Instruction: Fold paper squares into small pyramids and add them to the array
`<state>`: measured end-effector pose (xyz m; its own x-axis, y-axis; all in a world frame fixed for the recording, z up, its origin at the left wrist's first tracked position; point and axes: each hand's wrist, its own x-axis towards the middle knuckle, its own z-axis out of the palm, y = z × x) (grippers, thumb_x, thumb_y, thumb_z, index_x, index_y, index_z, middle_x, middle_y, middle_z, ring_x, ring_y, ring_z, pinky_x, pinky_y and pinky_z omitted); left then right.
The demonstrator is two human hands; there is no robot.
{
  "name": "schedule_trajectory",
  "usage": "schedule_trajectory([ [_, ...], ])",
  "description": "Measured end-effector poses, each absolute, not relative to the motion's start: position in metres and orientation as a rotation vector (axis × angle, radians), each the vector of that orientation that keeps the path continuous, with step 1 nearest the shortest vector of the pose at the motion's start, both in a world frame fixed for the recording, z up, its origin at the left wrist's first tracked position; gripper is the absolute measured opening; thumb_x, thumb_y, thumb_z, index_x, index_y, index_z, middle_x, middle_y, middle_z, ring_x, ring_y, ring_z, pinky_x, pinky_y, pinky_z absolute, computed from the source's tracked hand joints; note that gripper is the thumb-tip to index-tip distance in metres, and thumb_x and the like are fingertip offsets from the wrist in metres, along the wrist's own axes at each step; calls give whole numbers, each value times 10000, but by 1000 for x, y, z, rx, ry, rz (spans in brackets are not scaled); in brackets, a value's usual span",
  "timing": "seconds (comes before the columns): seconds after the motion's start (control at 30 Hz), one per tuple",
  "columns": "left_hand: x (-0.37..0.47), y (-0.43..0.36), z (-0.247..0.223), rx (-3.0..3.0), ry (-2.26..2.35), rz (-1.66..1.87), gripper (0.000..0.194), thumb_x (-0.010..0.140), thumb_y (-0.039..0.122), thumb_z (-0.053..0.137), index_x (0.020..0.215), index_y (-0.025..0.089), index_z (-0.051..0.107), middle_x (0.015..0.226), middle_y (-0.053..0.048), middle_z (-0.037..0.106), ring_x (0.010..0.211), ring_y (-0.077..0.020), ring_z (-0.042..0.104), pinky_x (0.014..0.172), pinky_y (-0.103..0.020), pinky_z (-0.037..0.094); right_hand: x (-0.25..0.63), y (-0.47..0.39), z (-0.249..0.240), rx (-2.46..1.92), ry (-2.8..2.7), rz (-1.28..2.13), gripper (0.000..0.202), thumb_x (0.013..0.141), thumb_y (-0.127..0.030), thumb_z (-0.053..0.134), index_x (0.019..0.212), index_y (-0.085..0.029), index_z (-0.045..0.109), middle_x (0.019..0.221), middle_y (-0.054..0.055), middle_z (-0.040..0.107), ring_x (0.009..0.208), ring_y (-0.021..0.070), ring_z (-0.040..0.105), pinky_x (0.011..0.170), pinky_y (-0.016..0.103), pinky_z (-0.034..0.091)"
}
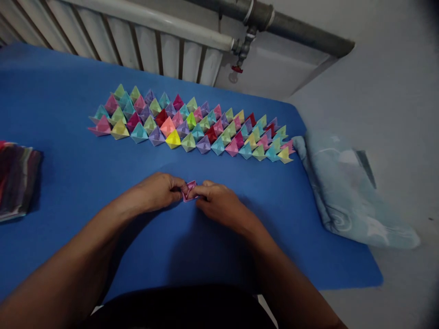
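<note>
A small pink folded paper piece [190, 191] is held between my two hands above the blue table [144, 256]. My left hand [161, 191] pinches its left side, with a fingertip reaching inside the fold. From the other side my right hand [219, 201] grips it, its index finger pressed into the opening. The fingers cover much of the paper. Beyond the hands stand rows of several folded paper boats [188, 142] in many colours, packed close together.
At the left edge lies a stack of dark and red material [17, 180]. A folded light-blue patterned cloth [350, 196] hangs over the table's right edge. Behind the table are a white radiator [171, 55] and a grey pipe with a red-handled valve [237, 69].
</note>
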<state>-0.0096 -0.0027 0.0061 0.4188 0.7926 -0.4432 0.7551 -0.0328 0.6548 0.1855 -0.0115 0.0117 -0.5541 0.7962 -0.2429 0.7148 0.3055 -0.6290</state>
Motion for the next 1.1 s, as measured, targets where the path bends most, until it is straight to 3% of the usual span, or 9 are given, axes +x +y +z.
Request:
schedule_trajectory([
  [0.5, -1, -14, 12, 2000, 1383, -4, 234, 803, 205, 467, 913, 256, 667, 873, -6, 698, 782, -181, 617, 690, -274, 389, 184, -12, 8, -1483, -2441, 1009, 238, 810, -112, 506, 872, -261, 681, 806, -14, 581, 723, 131, 503, 672, 258, 335],
  [0.63, -9, -9, 13, 1872, 1327, 40, 252, 764, 238, 473, 938, 234, 654, 682, 24, 591, 620, -139, 525, 608, -247, 378, 190, -7, 7, -1398, -2267, 1259, 223, 759, -84, 512, 807, -230, 674, 721, -38, 572, 669, 109, 479, 640, 234, 338],
  [0.73, -18, -5, 14, 1765, 1309, 142, 282, 733, 284, 490, 970, 208, 623, 659, 34, 541, 596, -132, 489, 576, -242, 381, 197, -3, 7, -1345, -2005, 1507, 176, 777, -131, 514, 829, -204, 666, 670, -52, 551, 591, 90, 437, 577, 215, 326],
  [0.8, -21, -4, 14, 1720, 1336, 202, 274, 719, 327, 514, 947, 197, 594, 665, 32, 545, 600, -136, 493, 566, -246, 383, 200, 1, 5, -1387, -1907, 1449, 159, 787, -162, 526, 856, -192, 666, 657, -55, 538, 573, 87, 429, 566, 214, 330],
  [0.97, -10, -12, 13, 1825, 1343, -120, 278, 721, 478, 596, 712, 205, 539, 611, 20, 559, 559, -141, 493, 516, -259, 317, 199, 6, -6, -1323, -1968, 1079, 181, 792, -121, 527, 865, -173, 684, 813, 0, 607, 726, 114, 541, 695, 244, 416],
  [1.1, 11, -20, 16, 1968, 1522, -323, 299, 744, 513, 594, 762, 215, 579, 633, -7, 599, 574, -170, 539, 506, -282, 254, 192, 5, -12, -1199, -2134, 1016, 465, 749, 4, 434, 1104, -198, 657, 1018, 22, 677, 926, 142, 577, 873, 290, 425],
])
